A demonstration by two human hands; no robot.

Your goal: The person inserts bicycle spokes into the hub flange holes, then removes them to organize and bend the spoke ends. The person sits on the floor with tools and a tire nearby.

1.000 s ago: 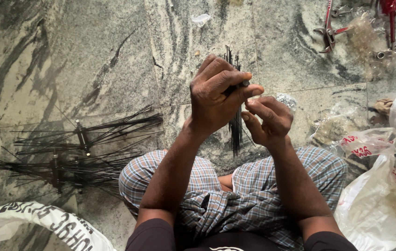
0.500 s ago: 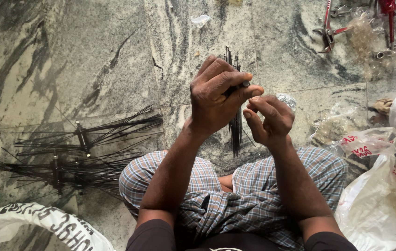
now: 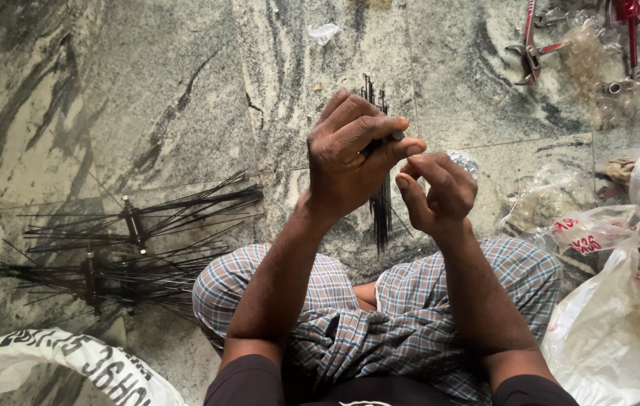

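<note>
Left hand point(image 3: 354, 154) fisted round spoke bundle point(image 3: 380, 203); right hand point(image 3: 440, 192) pinching beside it.

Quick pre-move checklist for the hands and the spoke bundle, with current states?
1. Left hand gripping the spoke bundle: ok.
2. Bundle upright, ends showing above and below the fist: ok.
3. Right hand close beside the left, fingers curled: ok.
4. Right hand holding a small part: cannot tell, fingertips hide it.
5. Spare spoke piles within the left arm's reach: ok.
6. Red tools apart from the hands: ok.
</note>
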